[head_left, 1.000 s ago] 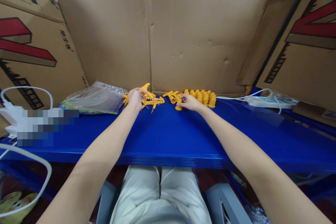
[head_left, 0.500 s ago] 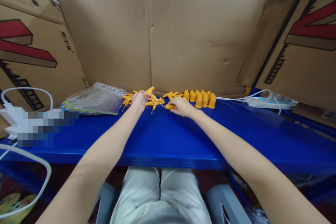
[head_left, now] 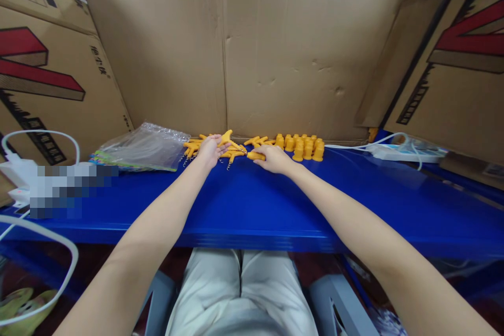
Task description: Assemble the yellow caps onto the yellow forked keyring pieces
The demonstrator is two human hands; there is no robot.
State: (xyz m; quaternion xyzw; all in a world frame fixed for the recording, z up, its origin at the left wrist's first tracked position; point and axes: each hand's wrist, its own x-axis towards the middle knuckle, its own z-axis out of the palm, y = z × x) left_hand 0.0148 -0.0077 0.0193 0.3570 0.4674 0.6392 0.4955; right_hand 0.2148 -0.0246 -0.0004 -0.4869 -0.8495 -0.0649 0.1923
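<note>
One corkscrew (head_left: pixel 227 137) in left hand (head_left: pixel 210 150), spiral (head_left: pixel 239 148) outward, sleeve (head_left: pixel 255 156) in right hand (head_left: pixel 274 159)

blue bench (head_left: pixel 244 202), smooth glossy top. along its back, left to right: flat stack of clear plastic bags (head_left: pixel 145 148), loose pile of orange corkscrews (head_left: pixel 192 146), smaller cluster of orange handles (head_left: pixel 260 140), orange flared sleeves (head_left: pixel 303 148) upright in rows, white power strip (head_left: pixel 409 154).

Mid-frame, the handles (head_left: pixel 226 137) and caps (head_left: pixel 298 151) look like smooth plastic, the curly screws (head_left: pixel 239 148) like shiny metal. The table (head_left: pixel 236 205) below is smooth and a bit shiny. At left, the bags (head_left: pixel 137 148) are glossy plastic. The board (head_left: pixel 295 47) up top is dull cardboard.
</note>
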